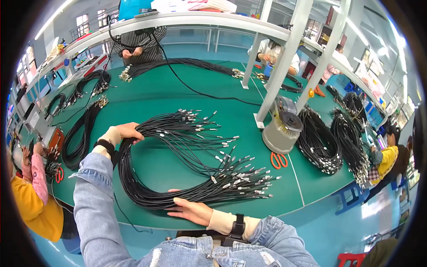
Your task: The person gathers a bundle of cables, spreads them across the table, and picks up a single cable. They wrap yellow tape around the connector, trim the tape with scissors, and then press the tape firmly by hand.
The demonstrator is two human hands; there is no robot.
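A thick bundle of black cables (151, 198) lies on the green table, bent into a C. Its two ends fan out to the right, with many pale, silvery connector tips. At the bundle's upper left curve, my left hand (129, 132) is closed round the cables, some fingers hidden. Against the near, lower side of the bundle lies my right hand (195, 211), its fingers stretched out and its thumb apart. That hand touches the outer cables without wrapping round them.
A grey round machine (282, 133) stands right of the bundle beside orange-handled scissors (279, 160). More cable bundles (318, 147) lie at right, left and back. White posts (284, 58) hold a shelf (195, 18) above. Co-workers sit around the table (231, 95); a loose black cord (209, 95) crosses it.
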